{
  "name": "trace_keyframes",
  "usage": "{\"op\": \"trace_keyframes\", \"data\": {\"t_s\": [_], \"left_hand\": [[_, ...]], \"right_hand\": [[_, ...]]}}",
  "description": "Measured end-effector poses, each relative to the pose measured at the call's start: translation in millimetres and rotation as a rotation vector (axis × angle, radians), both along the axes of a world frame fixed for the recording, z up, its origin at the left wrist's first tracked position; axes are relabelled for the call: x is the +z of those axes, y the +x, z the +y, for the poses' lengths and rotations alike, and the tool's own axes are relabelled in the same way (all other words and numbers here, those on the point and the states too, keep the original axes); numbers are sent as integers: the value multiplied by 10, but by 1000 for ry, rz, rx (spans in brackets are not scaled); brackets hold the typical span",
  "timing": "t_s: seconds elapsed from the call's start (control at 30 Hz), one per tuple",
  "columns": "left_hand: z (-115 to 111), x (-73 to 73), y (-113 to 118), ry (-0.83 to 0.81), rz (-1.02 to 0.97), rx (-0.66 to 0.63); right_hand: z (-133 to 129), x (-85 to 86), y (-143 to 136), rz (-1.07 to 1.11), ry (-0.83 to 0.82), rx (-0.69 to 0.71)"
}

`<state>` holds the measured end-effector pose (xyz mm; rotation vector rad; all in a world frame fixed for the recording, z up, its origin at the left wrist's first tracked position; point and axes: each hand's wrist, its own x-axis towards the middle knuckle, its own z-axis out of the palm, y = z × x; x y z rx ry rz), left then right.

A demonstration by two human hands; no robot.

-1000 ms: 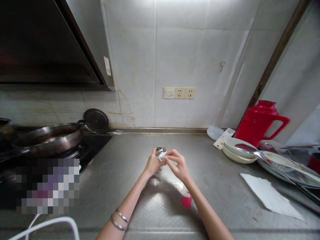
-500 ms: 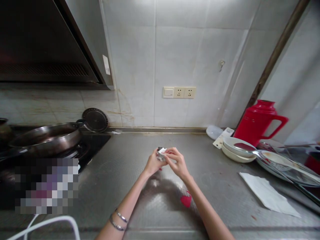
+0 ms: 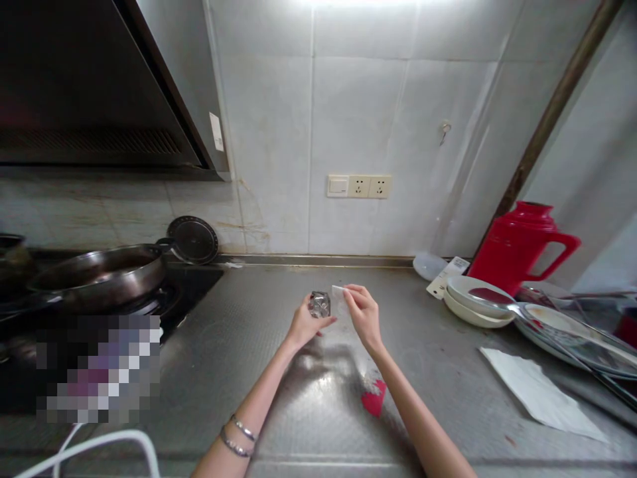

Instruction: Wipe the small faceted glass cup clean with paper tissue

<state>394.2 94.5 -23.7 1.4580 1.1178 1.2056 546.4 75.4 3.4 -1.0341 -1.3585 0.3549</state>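
My left hand (image 3: 301, 324) is closed around a small, squarish, shiny dark-and-silver object (image 3: 320, 305); its exact kind is hard to make out. Between the thumb and fingers of my right hand (image 3: 365, 316) is a small white piece (image 3: 338, 291), thin like paper or film. A narrow gap lies between the white piece and the shiny object. Both hands are held over the metal counter (image 3: 269, 431). Beneath my right forearm a red, ragged-edged scrap (image 3: 373, 399) lies on the counter.
At left a steel pan (image 3: 107, 272) sits on the black stove, near a round black disc (image 3: 192, 239). On the right are a red thermos jug (image 3: 515, 245), stacked bowls (image 3: 478, 312), plates with utensils, and a white paper sheet (image 3: 542, 395). A white cable (image 3: 124, 435) curves at lower left.
My right hand has moved away to the right from the shiny object, taking the white piece with it. My left hand keeps its hold, and more of the object shows.
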Motion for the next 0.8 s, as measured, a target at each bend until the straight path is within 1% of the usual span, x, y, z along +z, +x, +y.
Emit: {"op": "trace_keyframes", "data": {"t_s": [0.03, 0.13, 0.2, 0.23, 0.33, 0.43, 0.5, 0.57, 0.7, 0.8], "left_hand": [[-7, -2, 9, 2, -3, -11], [-35, 15, 26, 23, -8, -37], [-50, 35, 27, 36, -9, -40], [-53, 43, 25, 40, -12, -43], [-44, 40, 14, 49, -17, -54], [-24, 3, 10, 64, 24, -45], [-21, -21, 14, 85, 66, -33], [-28, -35, 20, 107, 99, -40], [-41, -20, -2, 192, 140, -137], [-13, 40, -82, 228, 289, -195]], "right_hand": [[40, -18, 0, 18, -46, 44], [103, -64, -19, 79, -211, 281], [93, -68, -33, 117, -277, 426], [77, -62, -38, 126, -289, 478], [27, -35, -47, 115, -290, 568], [9, -35, -63, 143, -295, 641], [15, -50, -76, 174, -298, 668], [24, -64, -84, 195, -299, 660], [31, -73, -70, 240, -348, 601], [40, -77, -48, 302, -425, 567]]}}
